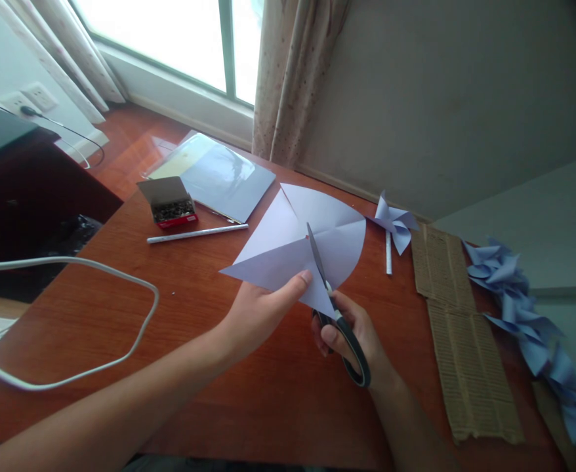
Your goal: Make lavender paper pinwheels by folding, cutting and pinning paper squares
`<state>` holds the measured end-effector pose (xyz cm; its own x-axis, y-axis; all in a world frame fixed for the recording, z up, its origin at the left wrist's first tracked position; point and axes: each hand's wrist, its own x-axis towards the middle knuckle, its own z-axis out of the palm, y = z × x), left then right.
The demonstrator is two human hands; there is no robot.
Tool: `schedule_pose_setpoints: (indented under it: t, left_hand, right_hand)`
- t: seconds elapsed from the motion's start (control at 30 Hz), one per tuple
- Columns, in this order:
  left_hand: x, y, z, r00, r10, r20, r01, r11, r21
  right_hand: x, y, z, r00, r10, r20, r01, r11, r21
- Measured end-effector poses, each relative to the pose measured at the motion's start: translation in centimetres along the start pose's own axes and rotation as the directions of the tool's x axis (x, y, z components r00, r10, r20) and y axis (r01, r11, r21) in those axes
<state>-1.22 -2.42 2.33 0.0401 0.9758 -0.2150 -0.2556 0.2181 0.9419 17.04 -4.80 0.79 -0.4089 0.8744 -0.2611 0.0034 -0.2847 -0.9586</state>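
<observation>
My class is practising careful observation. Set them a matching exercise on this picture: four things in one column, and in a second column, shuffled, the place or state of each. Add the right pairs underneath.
Things
1. scissors
2. paper sheet
3. small box
4. brown cardboard

Places and states
A. open, with small pieces inside
B. held in the right hand
C. lying on the right side of the table, beside a row of folded paper shapes
D. creased, held by the left hand

Right pairs
1-B
2-D
3-A
4-C
</observation>
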Motion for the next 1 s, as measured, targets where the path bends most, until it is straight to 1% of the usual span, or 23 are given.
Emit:
schedule_pose_setpoints:
  t: [0.27, 0.4, 0.47, 1.0]
  left_hand:
    - [0.01, -0.38, -0.08, 1.000, -0.006, 0.008, 0.006, 1.000, -0.007]
    - [-0.04, -0.23, -0.03, 1.000, 0.007, -0.022, -0.007, 1.000, -0.004]
    - [-0.04, -0.08, 0.01, 1.000, 0.003, -0.020, -0.003, 1.000, -0.002]
    - [0.06, -0.16, -0.05, 0.999, 0.031, -0.024, -0.030, 0.999, 0.027]
  right_hand:
    - [-0.02, 0.31, 0.02, 1.000, 0.000, -0.020, -0.001, 1.000, -0.006]
    - [0.03, 0.75, -0.15, 0.998, -0.025, -0.054, 0.023, 0.999, -0.038]
    - [0.03, 0.87, -0.22, 0.998, -0.025, -0.064, 0.022, 0.999, -0.042]
    - [0.06, 0.70, -0.27, 0.997, 0.001, -0.075, -0.006, 0.997, -0.074]
